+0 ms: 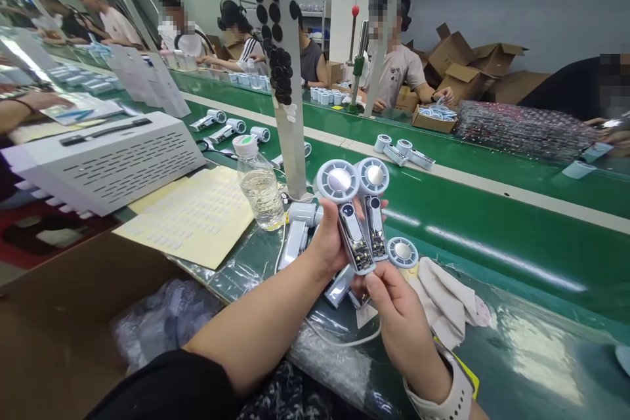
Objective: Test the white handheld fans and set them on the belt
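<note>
My left hand (331, 239) is closed around two light-blue handheld fans, held side by side with heads up. The nearer fan (353, 236) has a silver disc in its round head and bare circuit board low on its open handle. Just behind it, the second fan (377, 223) looks alike. My right hand (401, 312) pinches the bottom end of the nearer fan's handle; whether its fingers also hold something small is hidden. Beneath the hands lie more fans, partly covered, including one fan head (403, 252) to the right. A white cable (344, 343) loops below.
Left stand a water bottle (260, 190), a yellow sheet (197, 216) of small pieces and a slotted metal box (118, 157). A metal post (290, 151) rises ahead. Beyond, a green conveyor (467, 203) carries fans; several people work across it. A cloth (445, 298) lies right.
</note>
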A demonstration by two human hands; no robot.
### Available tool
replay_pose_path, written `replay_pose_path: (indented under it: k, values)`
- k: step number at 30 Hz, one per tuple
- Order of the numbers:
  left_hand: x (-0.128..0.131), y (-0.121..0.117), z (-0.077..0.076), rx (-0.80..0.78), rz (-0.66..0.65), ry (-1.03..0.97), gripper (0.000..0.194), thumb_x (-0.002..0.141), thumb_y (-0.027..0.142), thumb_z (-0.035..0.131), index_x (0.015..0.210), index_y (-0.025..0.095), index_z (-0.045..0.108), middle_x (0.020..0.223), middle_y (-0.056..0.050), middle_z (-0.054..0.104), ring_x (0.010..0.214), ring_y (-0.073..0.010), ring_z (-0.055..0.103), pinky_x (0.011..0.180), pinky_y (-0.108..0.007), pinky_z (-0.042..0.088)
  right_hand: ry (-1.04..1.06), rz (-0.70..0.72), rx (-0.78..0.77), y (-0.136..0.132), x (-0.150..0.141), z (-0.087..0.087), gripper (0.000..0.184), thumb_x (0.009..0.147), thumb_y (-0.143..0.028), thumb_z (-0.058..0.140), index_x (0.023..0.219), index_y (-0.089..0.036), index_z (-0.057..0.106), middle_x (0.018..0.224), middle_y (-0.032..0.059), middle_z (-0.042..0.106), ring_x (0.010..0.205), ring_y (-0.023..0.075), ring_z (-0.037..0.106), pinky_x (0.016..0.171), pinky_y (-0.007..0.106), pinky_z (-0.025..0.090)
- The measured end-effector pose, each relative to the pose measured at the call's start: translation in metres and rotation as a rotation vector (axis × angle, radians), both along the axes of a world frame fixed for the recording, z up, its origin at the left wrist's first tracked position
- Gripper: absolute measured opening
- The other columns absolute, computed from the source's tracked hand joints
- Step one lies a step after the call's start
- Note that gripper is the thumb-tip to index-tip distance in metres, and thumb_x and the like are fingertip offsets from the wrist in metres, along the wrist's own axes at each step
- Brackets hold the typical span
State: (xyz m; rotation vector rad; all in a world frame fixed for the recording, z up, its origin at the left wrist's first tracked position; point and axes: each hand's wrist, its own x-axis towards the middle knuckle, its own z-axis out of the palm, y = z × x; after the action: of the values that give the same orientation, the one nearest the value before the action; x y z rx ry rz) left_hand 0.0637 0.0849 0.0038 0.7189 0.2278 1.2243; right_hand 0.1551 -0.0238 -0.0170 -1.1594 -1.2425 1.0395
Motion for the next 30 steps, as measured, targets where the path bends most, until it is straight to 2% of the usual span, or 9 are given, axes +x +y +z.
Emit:
replay_pose_path:
  k: [2, 4, 7, 11, 14, 19, 22, 26, 30]
  values:
    - [-0.004, 0.001, 0.003, -0.048, -0.016, -0.029, 0.070, 0.060, 0.086, 0.070, 0.063, 0.018, 0.054, 0.105, -0.009, 0.074, 0.117, -0.0314, 0.067, 0.092, -0.040, 0.058, -0.104, -0.024, 0.099, 0.001, 0.006, 0.001, 0.042, 0.096, -0.055, 0.057, 0.070, -0.022, 0.056, 0.086, 0.0057, 0.065, 0.083, 0.0211, 0.060, 0.075, 0.034, 0.048]
    - [-0.007, 0.002, 0.006, -0.078, -0.029, -0.051, 0.071, 0.061, 0.087, 0.068, 0.064, 0.019, 0.050, 0.109, -0.010, 0.073, 0.117, -0.0319, 0.067, 0.089, -0.041, 0.059, -0.117, -0.084, 0.104, 0.002, 0.010, 0.000, 0.039, 0.097, -0.053, 0.056, 0.072, -0.023, 0.058, 0.089, 0.0061, 0.066, 0.086, 0.0218, 0.061, 0.077, 0.034, 0.047]
    - [-0.009, 0.000, 0.008, -0.069, -0.049, -0.037, 0.074, 0.057, 0.088, 0.070, 0.063, 0.019, 0.047, 0.113, -0.011, 0.072, 0.117, -0.0328, 0.067, 0.087, -0.041, 0.060, -0.031, -0.100, -0.006, 0.002, 0.010, -0.004, 0.037, 0.099, -0.051, 0.054, 0.076, -0.023, 0.059, 0.069, 0.0008, 0.063, 0.068, 0.0179, 0.059, 0.067, 0.031, 0.046]
    - [-0.010, -0.003, 0.007, -0.003, -0.048, 0.000, 0.073, 0.056, 0.088, 0.070, 0.064, 0.018, 0.052, 0.109, -0.009, 0.073, 0.113, -0.0307, 0.069, 0.085, -0.037, 0.060, 0.124, 0.045, -0.065, 0.001, 0.009, -0.004, 0.040, 0.099, -0.053, 0.056, 0.073, -0.023, 0.054, 0.052, -0.0052, 0.054, 0.052, 0.0147, 0.057, 0.058, 0.028, 0.044]
    - [-0.009, -0.004, 0.006, 0.026, -0.032, 0.021, 0.072, 0.056, 0.087, 0.071, 0.064, 0.018, 0.055, 0.105, -0.008, 0.074, 0.110, -0.0293, 0.070, 0.082, -0.034, 0.061, 0.119, 0.031, -0.079, 0.001, 0.009, -0.001, 0.041, 0.097, -0.055, 0.057, 0.073, -0.022, 0.056, 0.052, -0.0042, 0.057, 0.052, 0.0148, 0.059, 0.058, 0.028, 0.045]
    - [-0.009, -0.002, 0.010, -0.004, -0.059, 0.002, 0.072, 0.058, 0.087, 0.071, 0.063, 0.019, 0.050, 0.106, -0.008, 0.073, 0.116, -0.0324, 0.068, 0.085, -0.039, 0.061, 0.054, 0.032, -0.077, 0.003, 0.013, 0.001, 0.041, 0.095, -0.055, 0.061, 0.071, -0.022, 0.059, 0.057, -0.0007, 0.064, 0.056, 0.0156, 0.061, 0.060, 0.030, 0.047]
    - [-0.009, -0.004, 0.011, 0.034, -0.064, 0.021, 0.071, 0.057, 0.087, 0.071, 0.063, 0.019, 0.051, 0.107, -0.008, 0.073, 0.120, -0.0336, 0.066, 0.085, -0.039, 0.061, 0.136, -0.017, -0.083, 0.002, 0.010, 0.000, 0.041, 0.095, -0.056, 0.061, 0.072, -0.022, 0.057, 0.054, -0.0031, 0.060, 0.054, 0.0153, 0.061, 0.059, 0.029, 0.048]
    - [-0.005, -0.007, 0.006, 0.111, 0.015, 0.086, 0.073, 0.057, 0.091, 0.067, 0.063, 0.020, 0.054, 0.107, -0.009, 0.072, 0.121, -0.0356, 0.064, 0.087, -0.040, 0.060, 0.280, -0.088, -0.098, 0.002, 0.002, -0.006, 0.042, 0.095, -0.057, 0.060, 0.071, -0.023, 0.051, 0.050, -0.0069, 0.052, 0.047, 0.0142, 0.059, 0.054, 0.028, 0.046]
    - [-0.004, -0.007, 0.001, 0.125, 0.032, 0.111, 0.073, 0.056, 0.092, 0.066, 0.067, 0.020, 0.059, 0.106, -0.010, 0.072, 0.115, -0.0350, 0.066, 0.081, -0.039, 0.061, 0.203, -0.070, -0.085, 0.004, 0.004, -0.007, 0.040, 0.099, -0.054, 0.055, 0.072, -0.023, 0.053, 0.057, -0.0035, 0.057, 0.056, 0.0158, 0.059, 0.061, 0.030, 0.047]
